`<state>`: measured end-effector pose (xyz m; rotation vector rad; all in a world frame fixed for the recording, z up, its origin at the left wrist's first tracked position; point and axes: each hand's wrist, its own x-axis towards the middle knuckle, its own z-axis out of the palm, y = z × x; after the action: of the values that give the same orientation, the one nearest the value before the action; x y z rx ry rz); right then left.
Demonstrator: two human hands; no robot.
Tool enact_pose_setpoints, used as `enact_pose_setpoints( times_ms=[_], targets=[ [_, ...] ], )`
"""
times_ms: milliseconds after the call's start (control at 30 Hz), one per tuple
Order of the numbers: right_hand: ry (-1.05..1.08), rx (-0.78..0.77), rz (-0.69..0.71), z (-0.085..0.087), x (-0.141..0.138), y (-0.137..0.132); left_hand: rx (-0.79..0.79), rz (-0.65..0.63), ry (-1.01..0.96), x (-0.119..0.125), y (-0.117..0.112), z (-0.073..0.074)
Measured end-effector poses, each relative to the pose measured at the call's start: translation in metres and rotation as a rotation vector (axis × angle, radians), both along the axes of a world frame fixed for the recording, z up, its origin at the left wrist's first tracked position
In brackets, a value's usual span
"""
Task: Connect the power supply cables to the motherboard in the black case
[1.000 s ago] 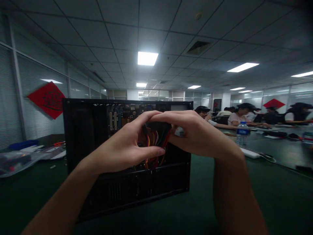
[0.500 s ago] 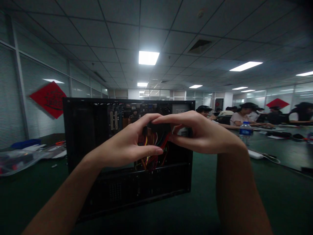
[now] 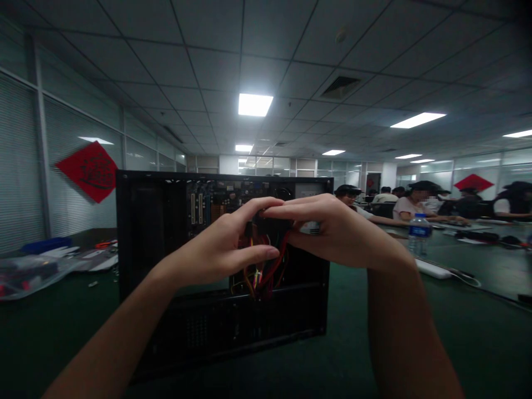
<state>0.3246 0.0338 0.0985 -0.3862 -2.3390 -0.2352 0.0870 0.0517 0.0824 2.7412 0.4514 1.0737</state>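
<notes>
An open black computer case (image 3: 166, 277) stands on the dark green table (image 3: 457, 343), its motherboard visible inside. In front of its opening both hands meet. My left hand (image 3: 216, 249) and my right hand (image 3: 332, 233) are both closed on a black connector (image 3: 270, 224), thumb and fingers pinching it from each side. A bundle of red, yellow and black wires (image 3: 261, 271) hangs from the connector down into the case. The connector's front is mostly hidden by my fingers.
Plastic bags and small parts (image 3: 37, 271) lie on the table at the left. A water bottle (image 3: 419, 233) and a white power strip (image 3: 432, 269) sit at the right. Several people sit at the far right end. Red decorations (image 3: 89, 170) hang on the glass walls.
Both hands stay pinched on the connector and have hardly moved relative to the case. The view has tilted slightly, so everything sits a little lower in the picture.
</notes>
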Motion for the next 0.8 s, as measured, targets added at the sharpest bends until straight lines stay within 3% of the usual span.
enact_pose_setpoints(
  times_ms=[300,567,800],
  targets=[
    [0.049,0.086,0.065,-0.001,-0.009,0.003,-0.008,-0.04,-0.072,0.003,0.0,-0.001],
    [0.059,0.15,0.046,-0.002,-0.013,0.01,-0.067,-0.002,-0.089,0.004,0.002,-0.004],
    [0.039,0.273,-0.143,-0.008,-0.02,0.025,-0.298,0.044,-0.065,-0.003,0.011,-0.008]
  ],
)
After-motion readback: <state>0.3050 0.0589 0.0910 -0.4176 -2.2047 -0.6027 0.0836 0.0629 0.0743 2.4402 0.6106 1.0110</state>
